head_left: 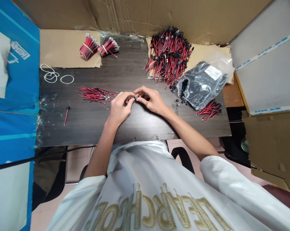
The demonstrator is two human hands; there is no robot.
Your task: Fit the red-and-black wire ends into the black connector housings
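Note:
My left hand (121, 107) and my right hand (151, 98) meet over the middle of the table, fingertips almost touching. Between them is a small black connector (135, 98), pinched by my right thumb and fingers. The fingers of my left hand are closed right beside it; what they grip is mostly hidden. Just left of my left hand lies a loose pile of red and black wires (94, 94) with bare metal ends. A single wire with a black connector (66, 115) rests apart at the far left.
At the back left are two banded wire bundles (88, 46). White rubber bands (67, 79) lie nearer. A big heap of wires with black connectors (169, 54) is at the back right, beside a clear bag of black connectors (202, 85). A smaller wire pile (209, 110) sits near the right edge.

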